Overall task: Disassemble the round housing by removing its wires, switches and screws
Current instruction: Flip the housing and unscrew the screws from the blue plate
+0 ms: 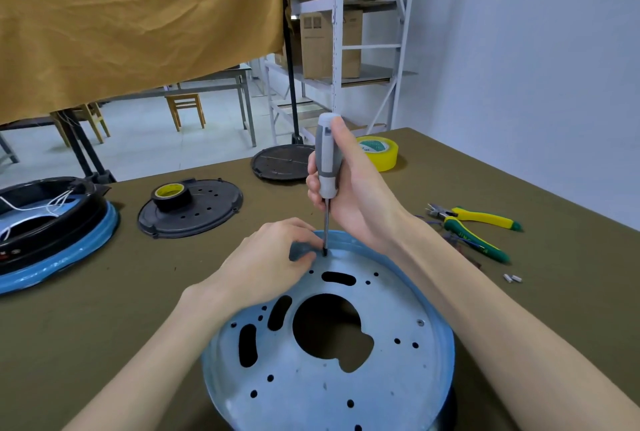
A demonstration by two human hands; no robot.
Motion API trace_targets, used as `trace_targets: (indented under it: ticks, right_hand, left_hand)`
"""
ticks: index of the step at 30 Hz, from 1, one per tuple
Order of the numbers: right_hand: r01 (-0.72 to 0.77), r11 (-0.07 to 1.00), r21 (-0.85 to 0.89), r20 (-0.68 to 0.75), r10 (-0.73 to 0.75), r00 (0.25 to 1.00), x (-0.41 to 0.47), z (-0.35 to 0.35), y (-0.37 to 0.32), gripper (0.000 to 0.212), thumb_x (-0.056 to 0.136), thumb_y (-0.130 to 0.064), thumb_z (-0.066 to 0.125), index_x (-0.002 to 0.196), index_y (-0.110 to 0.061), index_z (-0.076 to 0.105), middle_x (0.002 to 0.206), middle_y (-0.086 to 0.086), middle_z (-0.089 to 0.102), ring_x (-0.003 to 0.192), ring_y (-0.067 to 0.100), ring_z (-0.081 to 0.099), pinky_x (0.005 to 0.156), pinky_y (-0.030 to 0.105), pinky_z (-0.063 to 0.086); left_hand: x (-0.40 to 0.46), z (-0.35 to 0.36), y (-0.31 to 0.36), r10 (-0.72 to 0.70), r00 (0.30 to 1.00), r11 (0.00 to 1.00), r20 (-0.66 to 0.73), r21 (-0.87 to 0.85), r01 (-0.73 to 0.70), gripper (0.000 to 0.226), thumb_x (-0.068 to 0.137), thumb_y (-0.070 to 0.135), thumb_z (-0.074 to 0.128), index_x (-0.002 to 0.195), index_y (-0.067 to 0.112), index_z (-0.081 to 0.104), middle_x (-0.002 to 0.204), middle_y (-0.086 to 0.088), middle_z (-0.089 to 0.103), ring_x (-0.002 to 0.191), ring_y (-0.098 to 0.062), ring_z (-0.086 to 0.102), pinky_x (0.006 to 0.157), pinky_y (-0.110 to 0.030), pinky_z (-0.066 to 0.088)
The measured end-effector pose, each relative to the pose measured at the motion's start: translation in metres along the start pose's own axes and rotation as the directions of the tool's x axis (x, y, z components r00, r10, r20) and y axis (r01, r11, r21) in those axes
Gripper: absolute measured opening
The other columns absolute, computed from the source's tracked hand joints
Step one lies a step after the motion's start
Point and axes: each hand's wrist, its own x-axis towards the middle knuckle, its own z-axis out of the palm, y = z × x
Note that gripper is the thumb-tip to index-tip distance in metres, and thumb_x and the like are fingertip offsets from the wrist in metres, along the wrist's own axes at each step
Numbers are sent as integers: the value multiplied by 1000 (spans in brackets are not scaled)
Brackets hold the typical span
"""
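A right hand [349,184] grips a grey-handled screwdriver [327,167] upright, its tip set at the far rim of a round housing [329,337] lying near the front edge of an olive-green table [138,292]. The left hand [266,260] rests on that rim, fingers curled beside the tip. Yellow-handled pliers [474,228] lie to the right.

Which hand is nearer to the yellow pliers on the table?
Right. The right hand grips the screwdriver left of the yellow pliers; the left hand rests on the round housing, farther left.
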Motion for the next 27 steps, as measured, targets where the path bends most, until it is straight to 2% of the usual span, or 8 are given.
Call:
trace_targets:
  ticks: [6, 11, 12, 15, 16, 20, 23, 27]
  right_hand:
    - [27, 968, -250, 10, -25, 1000, 2, 6, -1, 68, 96, -73, 38, 81, -11, 62, 68, 4, 54, 63, 17, 51, 72, 34, 43]
    - [111, 879, -463, -27, -139, 990, 4, 4, 0, 73, 100, -68, 36, 83, -8, 73, 75, 1, 70, 65, 6, 62, 61, 15, 50]
    - [133, 878, -459, -23, -162, 987, 5, 4, -2, 70, 102, -63, 38, 87, -6, 75, 82, 2, 74, 71, 7, 65, 67, 18, 53]
    - [219, 925, -311, 53, -213, 976, 8, 4, -17, 45, 98, -47, 54, 102, -5, 68, 90, 14, 70, 81, 25, 67, 89, 49, 55]
    - [242, 930, -277, 84, -227, 970, 11, 6, -23, 39, 96, -44, 59, 104, -6, 65, 86, 12, 67, 77, 26, 65, 82, 50, 56]
    - [296, 905, -305, 26, -302, 953, 21, 23, -32, 36, 88, -38, 78, 91, -10, 57, 64, 3, 58, 54, 20, 51, 54, 30, 48]
    - [260, 940, -220, -44, -275, 960, 23, 20, -27, 39, 87, -33, 81, 85, -12, 48, 59, 4, 55, 51, 17, 50, 51, 28, 46]
    - [271, 959, -79, -9, -272, 962, 26, 8, -27, 34, 90, -31, 78, 73, -14, 53, 63, 5, 60, 53, 18, 53, 52, 28, 47]
  left_hand:
    - [6, -7, 7, 59, 995, 984, -84, -165, -73, 19, 96, 25, 68, 113, 28, 76, 113, 20, 74, 110, 2, 66, 102, -33, 53]
    - [18, -10, 19, 32, 995, 898, -98, -435, -71, 18, 102, 18, 63, 113, 13, 77, 110, 11, 78, 106, -2, 72, 102, -33, 55]
    - [19, -10, 19, 20, 994, 900, -105, -431, -63, 17, 103, 17, 63, 109, 13, 77, 106, 11, 79, 103, -4, 73, 101, -35, 55]
    - [20, -7, 17, -16, 993, 914, -121, -403, -35, 17, 102, 21, 64, 97, 20, 80, 93, 12, 81, 94, -20, 75, 96, -44, 56]
    - [21, -7, 16, -22, 992, 917, -122, -398, -28, 17, 101, 23, 65, 92, 24, 81, 90, 11, 81, 92, -23, 75, 94, -43, 57]
    - [23, -3, 17, -27, 994, 922, -110, -386, -17, 17, 98, 27, 69, 85, 29, 81, 86, 19, 79, 86, 0, 74, 84, -22, 55]
    - [24, 1, 16, 6, 992, 903, -125, -425, -59, 11, 98, 23, 69, 95, 25, 79, 93, 16, 80, 93, 0, 74, 90, -19, 55]
    - [20, 3, 13, 38, 992, 844, -120, -528, -97, 17, 101, 10, 64, 111, 17, 74, 102, 11, 80, 98, -7, 76, 94, -21, 56]
